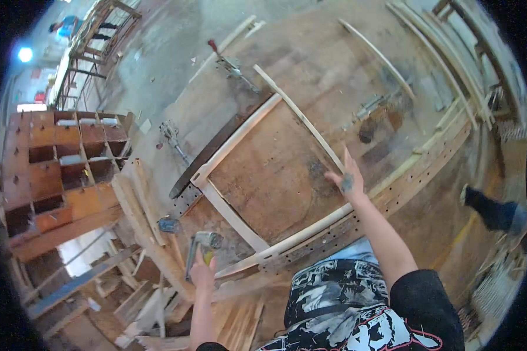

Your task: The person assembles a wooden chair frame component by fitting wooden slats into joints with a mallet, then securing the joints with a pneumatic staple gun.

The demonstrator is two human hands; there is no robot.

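Observation:
My left hand (201, 272) is wrapped round the handle of a grey nail gun (206, 239), held over the near left corner of the table. My right hand (349, 180) is open, thumb and fingers spread at the near end of a pale wooden strip (301, 118). That strip runs along the right side of a wooden frame (235, 217) lying on the brown worktable (263, 169). A long pale rail (316, 224) forms the frame's near side. Against its far side lies a dark curved bar (208, 153).
Metal clamps (231, 67) are fixed at the far side, left (173, 140) and right (372, 106). A curved strip (380, 55) lies at the back right. A compartmented wooden cabinet (44, 169) and stacked boards (140, 205) stand left. A person (69, 26) is far off at upper left.

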